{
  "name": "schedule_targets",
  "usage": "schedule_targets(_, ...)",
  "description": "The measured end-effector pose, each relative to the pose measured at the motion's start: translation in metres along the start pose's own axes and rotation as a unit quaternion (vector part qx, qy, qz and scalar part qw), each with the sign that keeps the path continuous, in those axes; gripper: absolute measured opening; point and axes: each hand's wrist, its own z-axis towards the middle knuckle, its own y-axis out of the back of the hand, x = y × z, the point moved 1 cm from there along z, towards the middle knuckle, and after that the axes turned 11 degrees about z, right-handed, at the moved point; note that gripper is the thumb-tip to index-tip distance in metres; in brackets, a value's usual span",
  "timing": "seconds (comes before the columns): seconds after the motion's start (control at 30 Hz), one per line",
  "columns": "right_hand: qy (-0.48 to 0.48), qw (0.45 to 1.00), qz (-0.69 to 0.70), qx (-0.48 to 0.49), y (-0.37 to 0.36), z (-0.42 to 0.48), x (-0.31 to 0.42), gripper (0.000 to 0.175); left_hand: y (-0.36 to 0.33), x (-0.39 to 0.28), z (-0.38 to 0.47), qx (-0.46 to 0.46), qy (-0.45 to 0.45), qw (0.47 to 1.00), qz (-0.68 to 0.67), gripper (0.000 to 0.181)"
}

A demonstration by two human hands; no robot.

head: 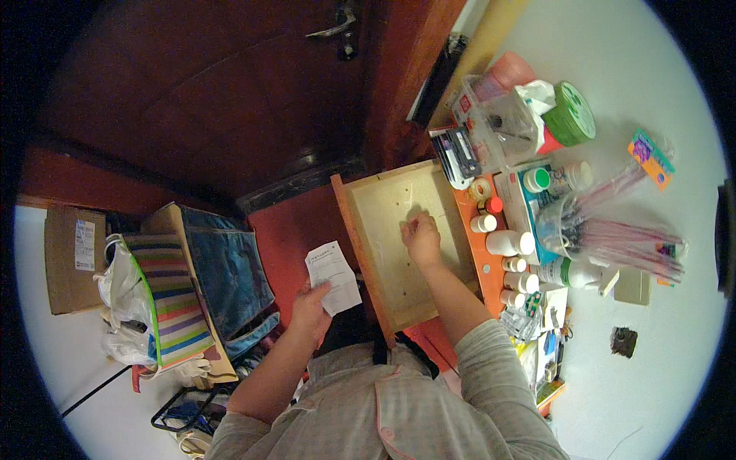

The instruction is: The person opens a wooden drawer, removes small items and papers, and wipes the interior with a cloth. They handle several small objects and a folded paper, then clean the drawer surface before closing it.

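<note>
My left hand grips a sheet of white printed paper by its lower edge, left of a pulled-out wooden drawer. Inside that drawer, over its pale bottom, is my right hand with the fingers curled; whether something small is between the fingertips cannot be told. Beside the drawer, on an orange-red top, stand several white plastic bottles, among them a larger one, and a small jar with a red lid. A roll of tape lies close to the drawer's far corner.
A clear plastic bin, a green round tub and a cup of wrapped pink sticks stand near the wall. At left are a striped bag, a blue fabric-covered box and a cardboard box. A dark door lies ahead.
</note>
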Motion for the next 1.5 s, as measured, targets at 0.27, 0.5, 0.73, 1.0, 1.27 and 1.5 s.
schedule_targets(0.27, -0.069, 0.989, -0.111, -0.072, -0.027, 0.061, 0.004, 0.028, 0.008, -0.008, 0.006, -0.019, 0.005, 1.0, 0.004, 0.041)
schedule_targets(0.5, -0.088, 0.982, -0.167, -0.023, -0.027, 0.062, -0.009, 0.022, 0.001, -0.01, 0.018, 0.004, -0.004, 1.0, -0.015, 0.039)
schedule_targets(0.73, -0.01, 0.963, -0.269, 0.016, -0.01, 0.043, -0.024, 0.017, -0.022, -0.017, 0.033, 0.067, 0.035, 0.995, -0.071, 0.046)
schedule_targets(1.0, -0.021, 0.964, -0.264, 0.031, -0.003, 0.03, -0.034, 0.022, -0.032, -0.019, 0.048, 0.096, -0.029, 0.995, -0.012, 0.049)
schedule_targets(1.27, -0.028, 0.972, -0.227, 0.049, -0.001, 0.017, -0.039, 0.021, -0.032, -0.018, 0.058, 0.079, -0.021, 0.996, -0.026, 0.047)
schedule_targets(1.5, -0.061, 0.979, 0.163, 0.107, 0.03, -0.013, 0.039, 0.013, -0.043, -0.026, 0.051, 0.067, -0.035, 0.997, 0.013, 0.054)
